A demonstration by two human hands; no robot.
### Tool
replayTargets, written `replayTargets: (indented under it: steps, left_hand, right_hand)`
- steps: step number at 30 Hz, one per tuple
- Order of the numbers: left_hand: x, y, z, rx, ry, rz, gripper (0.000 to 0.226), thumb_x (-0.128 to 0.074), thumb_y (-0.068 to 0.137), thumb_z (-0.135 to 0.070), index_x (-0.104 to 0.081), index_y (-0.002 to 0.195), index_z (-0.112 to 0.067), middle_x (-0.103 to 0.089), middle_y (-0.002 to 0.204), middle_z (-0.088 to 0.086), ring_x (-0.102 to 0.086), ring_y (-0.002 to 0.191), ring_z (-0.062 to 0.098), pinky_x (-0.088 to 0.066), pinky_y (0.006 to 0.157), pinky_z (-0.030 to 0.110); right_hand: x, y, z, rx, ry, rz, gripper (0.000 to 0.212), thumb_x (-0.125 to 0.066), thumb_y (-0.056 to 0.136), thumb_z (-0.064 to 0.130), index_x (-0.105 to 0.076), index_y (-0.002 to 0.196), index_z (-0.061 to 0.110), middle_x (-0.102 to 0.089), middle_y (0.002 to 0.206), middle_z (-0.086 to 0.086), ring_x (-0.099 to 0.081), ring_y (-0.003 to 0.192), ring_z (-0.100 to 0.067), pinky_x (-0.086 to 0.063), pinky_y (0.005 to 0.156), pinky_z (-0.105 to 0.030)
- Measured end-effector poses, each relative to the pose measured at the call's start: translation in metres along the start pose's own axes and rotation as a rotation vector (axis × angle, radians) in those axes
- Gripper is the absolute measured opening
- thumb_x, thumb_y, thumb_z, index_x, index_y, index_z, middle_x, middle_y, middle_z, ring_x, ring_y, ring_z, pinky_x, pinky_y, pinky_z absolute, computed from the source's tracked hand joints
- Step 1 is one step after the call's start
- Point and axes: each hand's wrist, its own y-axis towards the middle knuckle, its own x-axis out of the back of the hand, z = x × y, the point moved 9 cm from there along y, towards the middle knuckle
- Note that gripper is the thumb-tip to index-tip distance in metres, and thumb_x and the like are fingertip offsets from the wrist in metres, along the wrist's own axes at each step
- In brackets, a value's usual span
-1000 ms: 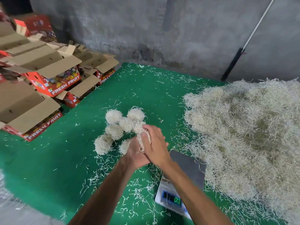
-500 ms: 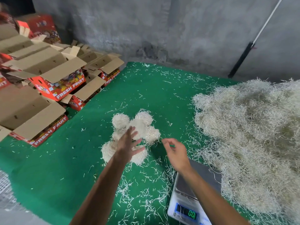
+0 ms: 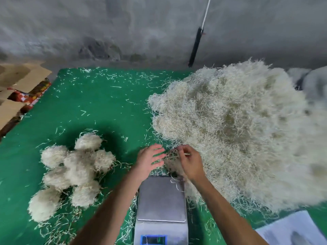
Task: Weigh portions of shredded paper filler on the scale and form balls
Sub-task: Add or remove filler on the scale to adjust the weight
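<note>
A big pile of pale shredded paper filler (image 3: 238,131) covers the right half of the green table (image 3: 99,103). Several finished paper balls (image 3: 74,172) lie clustered at the left. A steel digital scale (image 3: 161,206) stands near me in the middle, its platform bare except for a few stray strands. My left hand (image 3: 148,161) hovers just beyond the scale with fingers spread and holds nothing. My right hand (image 3: 190,162) is at the pile's near left edge, its fingers pinching a few strands of filler.
Loose paper strands litter the green cloth. Brown and red cardboard boxes (image 3: 21,92) sit off the table's left edge. A black-handled pole (image 3: 196,43) leans against the grey wall behind. White sheets (image 3: 290,228) lie at the bottom right corner.
My hands let go of the ball at the cluster and moved right. The view swung right too; my right hand now reaches the pile's edge and pinches strands.
</note>
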Motion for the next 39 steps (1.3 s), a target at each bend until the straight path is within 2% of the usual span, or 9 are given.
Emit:
replayTargets:
  steps: [4,15,21,26,30,31,32,35,39]
  left_hand:
    - [-0.038,0.042,-0.016,-0.060,0.077,-0.007,0.033,-0.054,0.103,-0.029,-0.058,0.132,-0.013,-0.065,0.129,0.008,-0.065,0.110,0.025,-0.058,0.089,0.042]
    - [-0.007,0.155,-0.053,-0.111,0.208,-0.263,0.034,-0.053,0.103,-0.028,-0.057,0.136,-0.020,-0.059,0.131,0.005,-0.064,0.107,0.019,-0.060,0.080,0.034]
    - [0.016,0.174,-0.025,-0.031,0.189,-0.249,0.034,-0.056,0.101,-0.030,-0.058,0.132,-0.016,-0.064,0.126,0.004,-0.068,0.101,0.016,-0.061,0.075,0.031]
    - [0.035,0.148,-0.021,0.028,0.053,-0.234,0.043,-0.058,0.098,-0.047,-0.055,0.132,-0.021,-0.059,0.132,0.004,-0.063,0.113,0.027,-0.061,0.082,0.050]
    - [0.000,0.114,-0.045,0.078,-0.311,0.176,0.061,-0.048,0.095,-0.067,-0.052,0.135,-0.021,-0.058,0.129,0.016,-0.040,0.130,0.059,-0.036,0.097,0.075]
    - [0.002,0.101,-0.060,0.043,-0.367,0.191,0.064,-0.044,0.095,-0.069,-0.059,0.126,-0.014,-0.064,0.120,0.017,-0.042,0.127,0.060,-0.019,0.092,0.044]
    - [0.010,0.087,-0.077,-0.047,-0.351,0.136,0.069,-0.046,0.093,-0.072,-0.065,0.118,-0.011,-0.068,0.113,0.016,-0.053,0.121,0.053,-0.047,0.090,0.046]
    - [0.031,0.055,-0.103,-0.159,-0.322,0.047,0.056,-0.054,0.093,-0.065,-0.074,0.106,-0.014,-0.069,0.102,0.011,-0.071,0.096,0.026,-0.056,0.085,0.042]
    - [0.073,0.026,-0.125,-0.315,-0.159,-0.150,0.027,-0.035,0.109,-0.029,-0.057,0.094,-0.025,-0.061,0.091,-0.009,-0.068,0.061,-0.004,-0.057,0.059,0.015]
  right_hand:
    - [0.027,0.053,-0.006,0.084,-0.161,0.004,0.028,-0.062,0.105,0.027,-0.067,0.125,0.009,-0.071,0.117,-0.001,-0.068,0.102,-0.015,-0.055,0.085,-0.026]
    - [-0.092,0.209,-0.021,0.361,-0.916,0.338,0.079,-0.075,0.092,0.036,-0.033,0.158,0.024,-0.042,0.159,-0.002,-0.047,0.141,-0.027,-0.042,0.117,-0.043]
    - [-0.127,0.203,-0.061,0.381,-1.188,0.371,0.071,-0.067,0.089,0.005,-0.035,0.151,0.017,-0.049,0.149,-0.012,-0.046,0.141,-0.031,-0.025,0.125,-0.048]
    - [-0.101,0.183,0.014,0.464,-0.941,0.152,0.049,-0.065,0.098,0.022,-0.052,0.145,0.018,-0.063,0.134,-0.005,-0.058,0.126,-0.026,-0.032,0.120,-0.043]
    - [-0.094,0.133,0.113,0.575,-0.532,0.082,0.044,-0.066,0.099,0.018,-0.058,0.142,0.014,-0.068,0.131,-0.009,-0.065,0.116,-0.028,-0.048,0.106,-0.043]
    - [-0.098,0.120,0.126,0.581,-0.478,0.109,0.046,-0.066,0.100,0.020,-0.057,0.144,0.013,-0.066,0.135,-0.010,-0.065,0.117,-0.028,-0.050,0.105,-0.042]
    - [-0.102,0.107,0.134,0.581,-0.435,0.143,0.048,-0.064,0.101,0.023,-0.055,0.146,0.012,-0.065,0.138,-0.009,-0.065,0.118,-0.028,-0.053,0.103,-0.043]
    - [-0.108,0.076,0.137,0.548,-0.289,0.246,0.054,-0.057,0.101,0.039,-0.046,0.151,0.022,-0.055,0.149,0.001,-0.061,0.122,-0.015,-0.052,0.107,-0.042]
    - [-0.083,0.072,0.119,0.471,-0.306,0.100,0.069,-0.056,0.097,0.057,-0.034,0.157,0.031,-0.028,0.168,0.007,-0.028,0.152,-0.013,-0.015,0.125,-0.042]
